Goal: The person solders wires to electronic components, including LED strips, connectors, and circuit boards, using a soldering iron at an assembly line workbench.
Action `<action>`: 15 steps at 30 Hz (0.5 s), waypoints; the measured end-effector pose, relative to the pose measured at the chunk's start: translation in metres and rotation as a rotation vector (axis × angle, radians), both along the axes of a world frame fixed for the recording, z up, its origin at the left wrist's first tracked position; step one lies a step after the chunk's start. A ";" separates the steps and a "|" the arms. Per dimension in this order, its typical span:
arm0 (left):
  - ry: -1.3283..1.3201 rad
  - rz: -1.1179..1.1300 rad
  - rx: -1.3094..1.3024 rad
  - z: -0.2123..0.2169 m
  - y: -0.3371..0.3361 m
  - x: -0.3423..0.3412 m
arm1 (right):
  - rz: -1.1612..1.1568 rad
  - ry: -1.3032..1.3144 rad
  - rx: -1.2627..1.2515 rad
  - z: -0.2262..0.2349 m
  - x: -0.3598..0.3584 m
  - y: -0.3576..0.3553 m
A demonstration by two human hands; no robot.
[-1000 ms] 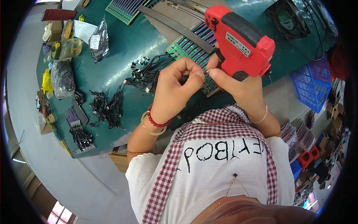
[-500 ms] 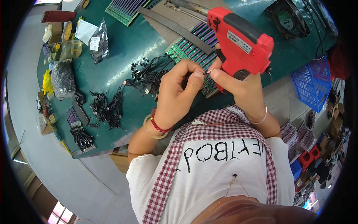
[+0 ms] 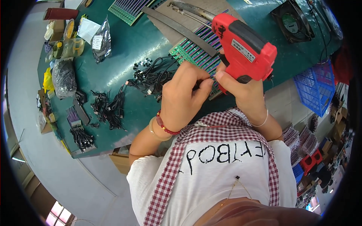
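Observation:
My right hand grips a red and black soldering gun, its metal nozzle pointing up and left over the table. The thumb and index finger of this hand also come close to the fingertips of my left hand. Between them a bit of thin wire shows, pinched by my left hand; most of it is hidden by the fingers. Just beyond both hands lies a panel of narrow green circuit boards, with a flat grey bar across it. Black cables are heaped left of my left hand.
On the green table more black cables and a bundle of strips with leads lie left. Further left are a bag of dark parts and a silver pouch. A black fan stands far right, a blue crate below.
My left hand has shifted slightly right and turned, its fingertips nearer to the right hand, so less of the thin wire shows. The soldering gun has dipped a little.

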State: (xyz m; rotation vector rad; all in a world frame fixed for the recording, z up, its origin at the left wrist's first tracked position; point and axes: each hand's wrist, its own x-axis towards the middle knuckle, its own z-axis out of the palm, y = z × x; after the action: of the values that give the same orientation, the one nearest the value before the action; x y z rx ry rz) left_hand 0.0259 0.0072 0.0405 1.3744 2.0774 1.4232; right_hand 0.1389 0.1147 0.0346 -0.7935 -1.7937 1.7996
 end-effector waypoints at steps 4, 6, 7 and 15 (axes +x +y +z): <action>0.072 -0.020 0.045 -0.002 -0.004 0.008 | 0.040 0.025 0.008 -0.002 -0.001 -0.002; 0.075 -0.016 0.020 0.000 -0.006 0.006 | -0.010 0.027 0.006 -0.003 -0.002 -0.006; 0.071 0.006 0.010 0.003 -0.004 0.000 | -0.008 0.028 0.005 -0.003 -0.003 -0.005; 0.351 0.244 -0.251 -0.031 -0.008 -0.068 | -0.064 0.067 -0.315 0.000 0.028 0.017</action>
State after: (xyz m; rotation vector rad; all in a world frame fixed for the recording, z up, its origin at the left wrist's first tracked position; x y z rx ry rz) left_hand -0.0419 -0.0005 0.0097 1.3827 2.6200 1.0051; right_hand 0.1673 0.1318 0.0346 -0.8846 -1.4447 2.0694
